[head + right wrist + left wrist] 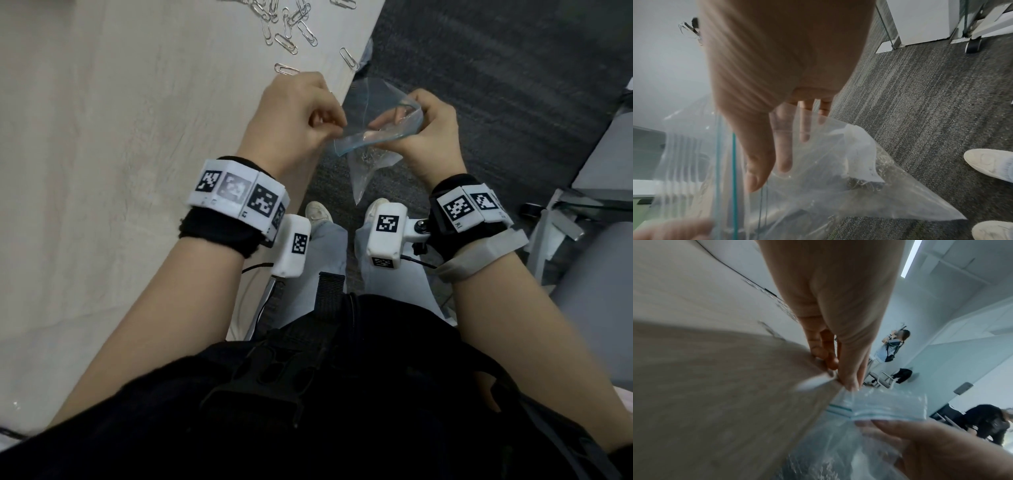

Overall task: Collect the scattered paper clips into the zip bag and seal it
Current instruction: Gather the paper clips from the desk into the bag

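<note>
The clear zip bag [373, 161] with a teal line along its seal hangs off the table's right edge, over the carpet. My left hand [334, 125] pinches the left end of the bag's mouth. My right hand [394, 118] grips the other end, thumb [756, 170] on one side, with the fingers showing through the plastic. Some clips glint low inside the bag [869, 183]. Several silver paper clips [287, 24] lie scattered on the pale table [137, 137], beyond my left hand. The left wrist view shows the bag's mouth [879, 408], blurred.
The table's edge runs diagonally beside my left hand. Dark grey carpet [496, 85] lies under the bag, with my white shoes [318, 212] below. A grey chair [599, 274] stands at the right. Other people [892, 347] are far back in the room.
</note>
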The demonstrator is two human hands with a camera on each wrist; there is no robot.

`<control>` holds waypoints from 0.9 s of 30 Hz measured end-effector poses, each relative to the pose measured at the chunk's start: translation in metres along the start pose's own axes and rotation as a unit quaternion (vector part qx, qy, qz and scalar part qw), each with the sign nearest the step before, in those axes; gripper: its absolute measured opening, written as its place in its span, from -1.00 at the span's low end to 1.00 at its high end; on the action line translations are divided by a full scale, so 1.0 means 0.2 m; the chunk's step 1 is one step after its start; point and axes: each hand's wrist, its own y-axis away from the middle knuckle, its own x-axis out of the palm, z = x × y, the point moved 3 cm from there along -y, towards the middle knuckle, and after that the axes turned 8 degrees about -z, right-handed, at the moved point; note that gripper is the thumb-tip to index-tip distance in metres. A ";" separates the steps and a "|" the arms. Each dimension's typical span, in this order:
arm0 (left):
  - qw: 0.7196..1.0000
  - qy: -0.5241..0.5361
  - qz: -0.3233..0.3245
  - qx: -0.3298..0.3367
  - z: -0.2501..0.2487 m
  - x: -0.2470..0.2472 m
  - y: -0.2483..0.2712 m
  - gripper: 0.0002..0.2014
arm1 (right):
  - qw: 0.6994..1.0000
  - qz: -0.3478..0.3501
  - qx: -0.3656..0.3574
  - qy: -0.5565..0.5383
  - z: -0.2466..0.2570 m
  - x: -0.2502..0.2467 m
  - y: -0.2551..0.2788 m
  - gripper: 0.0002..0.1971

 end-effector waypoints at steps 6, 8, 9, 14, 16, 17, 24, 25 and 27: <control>0.989 -0.016 -0.150 -0.001 0.01 -0.05 -0.01 -0.78 | 1.000 -0.001 -0.002 -0.002 0.00 0.00 0.00 -0.59; 0.976 -0.102 -0.191 -0.028 0.06 -0.10 -0.01 -0.66 | 1.000 0.000 0.002 -0.007 0.00 0.00 0.00 -0.60; 0.972 -0.131 -0.187 -0.052 0.09 -0.11 -0.01 -0.61 | 1.000 0.000 0.004 -0.009 0.00 0.00 0.00 -0.60; 0.980 -0.060 -0.171 -0.082 0.16 -0.11 0.00 -0.71 | 1.000 0.003 0.012 -0.009 0.00 -0.01 0.00 -0.59; 0.985 -0.040 -0.151 -0.069 0.14 -0.08 0.00 -0.82 | 1.000 0.006 0.016 -0.014 0.00 -0.01 0.00 -0.56; 0.988 -0.033 -0.139 -0.061 0.12 -0.07 0.00 -0.85 | 1.000 0.007 0.016 -0.014 0.00 -0.01 0.00 -0.56; 0.985 0.025 -0.160 -0.060 0.11 -0.14 0.08 -0.87 | 1.000 0.010 0.018 -0.009 0.01 -0.01 0.01 -0.57; 0.981 0.021 -0.177 -0.078 0.13 -0.18 0.11 -0.83 | 1.000 0.009 0.017 -0.008 0.01 -0.01 0.01 -0.57; 0.976 0.022 -0.179 -0.120 0.19 -0.25 0.15 -0.71 | 1.000 0.008 0.013 -0.006 0.00 -0.01 0.01 -0.57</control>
